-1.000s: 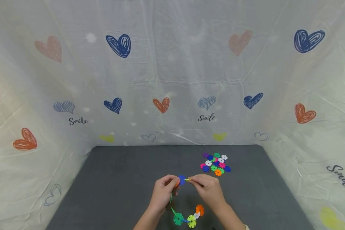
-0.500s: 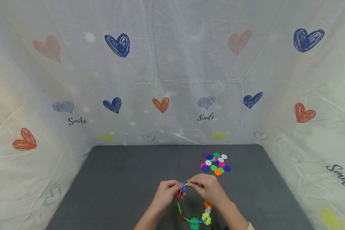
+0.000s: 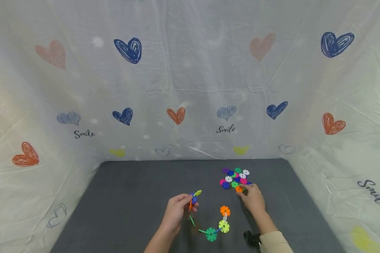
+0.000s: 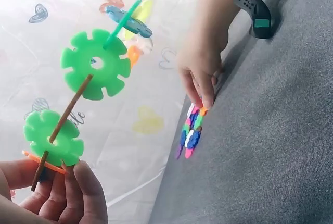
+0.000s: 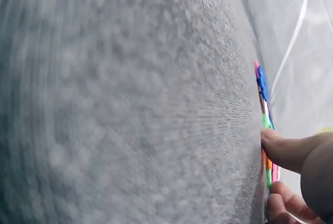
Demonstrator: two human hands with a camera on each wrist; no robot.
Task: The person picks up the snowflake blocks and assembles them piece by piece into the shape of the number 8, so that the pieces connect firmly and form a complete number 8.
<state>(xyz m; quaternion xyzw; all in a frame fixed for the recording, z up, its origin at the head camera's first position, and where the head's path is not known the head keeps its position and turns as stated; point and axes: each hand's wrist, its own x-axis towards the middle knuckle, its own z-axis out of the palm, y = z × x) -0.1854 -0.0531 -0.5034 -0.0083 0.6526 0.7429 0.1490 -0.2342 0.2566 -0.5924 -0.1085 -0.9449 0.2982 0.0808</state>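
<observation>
My left hand [image 3: 176, 212] pinches one end of a chain of slotted plastic snowflake discs, raised in front of me. At that end are a yellow disc [image 3: 197, 193], a blue disc [image 3: 194, 200] and an orange one. The chain curves down through a green disc [image 3: 211, 234] and a lime disc [image 3: 223, 226] to an orange disc [image 3: 225, 211]. Brown and green discs show edge-on in the left wrist view, beside a bright green disc [image 4: 96, 63]. My right hand [image 3: 253, 200] reaches to the loose pile, thumb and fingers about the edges of an orange disc [image 3: 239, 189].
The pile of loose snowflake discs [image 3: 229, 179], in several colours, lies flat at the right rear of the dark grey table [image 3: 130, 196]. A black device [image 3: 251, 239] is at my right wrist. A white curtain [image 3: 190, 70] printed with hearts surrounds the table.
My right hand has let go of the yellow disc and moved right and forward to the pile. The left hand has shifted slightly left, still holding the chain, whose free end has swung forward.
</observation>
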